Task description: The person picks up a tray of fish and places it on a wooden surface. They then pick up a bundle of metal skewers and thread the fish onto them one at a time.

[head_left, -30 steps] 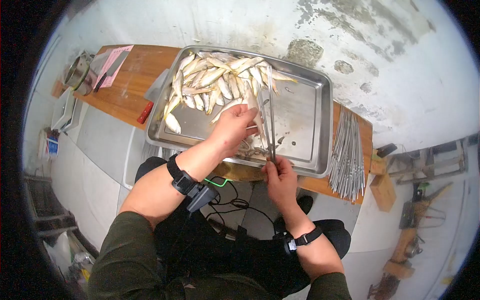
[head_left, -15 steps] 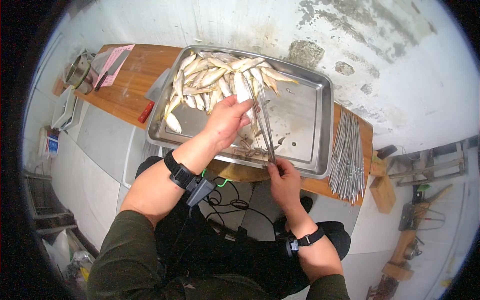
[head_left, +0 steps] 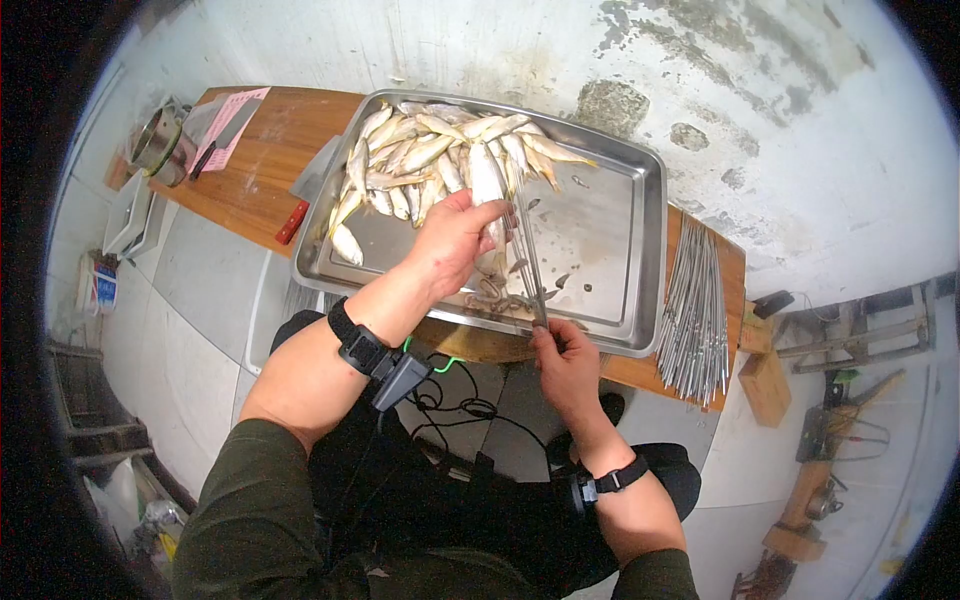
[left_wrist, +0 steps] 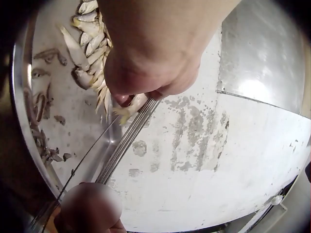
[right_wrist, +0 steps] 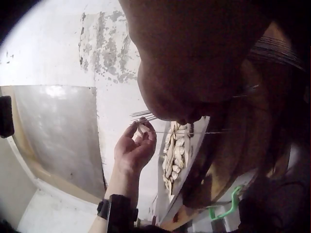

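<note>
My left hand [head_left: 452, 240] pinches a pale, silvery fish [head_left: 487, 180] over the tray, its yellowish tail [left_wrist: 127, 111] poking out below the fingers in the left wrist view. A bundle of thin metal skewers [head_left: 529, 255] is gripped at its near end by my right hand [head_left: 568, 365], at the tray's front rim. The far ends of the skewers reach up beside the left fingers. One skewer [left_wrist: 88, 154] runs apart from the bundle, toward the fish; its tip is hidden. Behind the hands, many similar fish [head_left: 425, 150] are heaped in the metal tray [head_left: 655, 210].
Dark scraps [head_left: 500, 298] lie at the tray's front. More skewers [head_left: 694, 310] are spread on the wooden table [head_left: 280, 130] at right. A red-handled knife [head_left: 291, 222] sits left of the tray; a cleaver [head_left: 225, 138] lies on pink paper farther left. The wall stands close behind.
My left hand has shifted slightly left and turned the fish so its pale side shows. The skewers' far ends have dropped lower and swung left. Over the last half second, little moved.
</note>
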Motion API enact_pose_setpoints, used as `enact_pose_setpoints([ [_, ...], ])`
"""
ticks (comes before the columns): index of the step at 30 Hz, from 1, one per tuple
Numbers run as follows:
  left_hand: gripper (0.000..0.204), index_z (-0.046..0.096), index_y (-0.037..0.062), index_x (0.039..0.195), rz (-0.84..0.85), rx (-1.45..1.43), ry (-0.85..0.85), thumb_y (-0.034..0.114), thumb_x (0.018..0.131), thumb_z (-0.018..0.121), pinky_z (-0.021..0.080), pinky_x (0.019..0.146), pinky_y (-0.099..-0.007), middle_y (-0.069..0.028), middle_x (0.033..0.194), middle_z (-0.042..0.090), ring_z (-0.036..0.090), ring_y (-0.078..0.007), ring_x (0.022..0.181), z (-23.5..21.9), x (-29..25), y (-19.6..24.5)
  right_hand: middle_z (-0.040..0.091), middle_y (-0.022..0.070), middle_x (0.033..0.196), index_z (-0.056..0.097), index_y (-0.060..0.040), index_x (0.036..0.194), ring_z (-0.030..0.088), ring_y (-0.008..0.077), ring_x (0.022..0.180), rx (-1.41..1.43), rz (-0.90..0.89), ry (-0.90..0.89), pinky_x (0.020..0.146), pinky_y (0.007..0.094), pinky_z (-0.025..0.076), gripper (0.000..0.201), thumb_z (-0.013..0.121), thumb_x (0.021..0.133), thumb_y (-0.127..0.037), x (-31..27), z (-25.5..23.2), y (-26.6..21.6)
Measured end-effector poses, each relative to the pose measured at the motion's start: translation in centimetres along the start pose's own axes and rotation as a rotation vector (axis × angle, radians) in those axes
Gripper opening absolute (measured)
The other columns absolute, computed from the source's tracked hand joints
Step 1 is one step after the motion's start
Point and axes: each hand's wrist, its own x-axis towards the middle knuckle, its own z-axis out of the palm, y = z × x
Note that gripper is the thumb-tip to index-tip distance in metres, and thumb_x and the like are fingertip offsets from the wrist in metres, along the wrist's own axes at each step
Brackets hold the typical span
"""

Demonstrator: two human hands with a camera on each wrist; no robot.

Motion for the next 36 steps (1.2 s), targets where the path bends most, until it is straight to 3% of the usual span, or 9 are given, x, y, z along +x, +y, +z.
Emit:
enact_pose_setpoints([
  [8,0.011,0.062,0.0067,0.097,0.020,-0.005,-0.029,0.009,0.086,0.063,0.041,0.051,-0.0173,-0.0003,0.082,0.066,0.057,-0.0041,0.063,-0.1,0.0,0.1,0.058,-0.0015,0.071,0.062,-0.0011,0.095,0.049,0.0057,0.057,0.006,-0.009,-0.015,0.051,0.0211,0.040,0.016,0.059,0.092,-0.016,-0.1,0.0,-0.1],
  [18,0.009,0.063,0.0059,0.095,0.017,0.031,-0.045,0.012,0.089,0.060,0.043,0.054,-0.0186,-0.0017,0.084,0.066,0.059,-0.0075,0.068,-0.2,0.1,0.4,0.059,0.0006,0.073,0.058,-0.0013,0.095,0.049,0.0060,0.056,0.202,0.106,-0.066,0.051,0.0207,0.039,0.014,0.056,0.094,-0.015,-0.2,0.0,-1.4],
  [21,0.014,0.061,0.0036,0.099,0.019,-0.015,-0.050,0.009,0.086,0.063,0.048,0.062,-0.0205,-0.0059,0.086,0.066,0.063,-0.0106,0.075,-0.3,0.1,0.6,0.059,0.0010,0.074,0.056,-0.0016,0.096,0.048,0.0059,0.056,0.223,0.122,-0.084,0.051,0.0204,0.039,0.013,0.055,0.094,-0.014,-0.3,-0.1,-1.8],
  [26,0.019,0.057,-0.0029,0.107,0.015,-0.099,-0.126,0.003,0.089,0.053,0.052,0.080,-0.0249,-0.0112,0.100,0.064,0.064,-0.0165,0.094,-1.4,0.8,2.1,0.058,0.0009,0.073,0.054,-0.0017,0.099,0.047,0.0057,0.055,0.125,0.056,-0.086,0.049,0.0201,0.038,0.012,0.054,0.093,-0.012,-0.4,-0.1,-2.1],
  [29,0.019,0.057,-0.0028,0.108,0.042,-0.139,-0.007,0.002,0.091,0.049,0.053,0.074,-0.0237,-0.0102,0.103,0.065,0.064,-0.0152,0.086,-1.0,0.7,3.3,0.058,0.0005,0.073,0.053,-0.0017,0.100,0.047,0.0056,0.056,0.168,0.084,-0.084,0.049,0.0199,0.037,0.012,0.053,0.093,-0.011,-0.6,-0.3,-2.0],
  [30,0.021,0.055,-0.0023,0.111,0.056,-0.136,-0.032,0.002,0.092,0.048,0.053,0.083,-0.0259,-0.0101,0.106,0.064,0.064,-0.0176,0.093,-1.4,0.9,3.5,0.058,0.0005,0.073,0.053,-0.0017,0.100,0.047,0.0054,0.056,0.172,0.086,-0.082,0.050,0.0197,0.037,0.012,0.054,0.092,-0.011,-0.7,-0.4,-1.9],
  [36,0.023,0.054,-0.0012,0.114,0.096,-0.133,-0.053,0.001,0.092,0.048,0.050,0.087,-0.0275,-0.0091,0.108,0.063,0.062,-0.0173,0.097,-2.6,1.7,3.8,0.057,0.0000,0.074,0.054,-0.0018,0.100,0.048,0.0048,0.058,0.113,0.085,-0.069,0.051,0.0191,0.037,0.012,0.054,0.092,-0.010,-1.6,-1.1,-2.0],
])
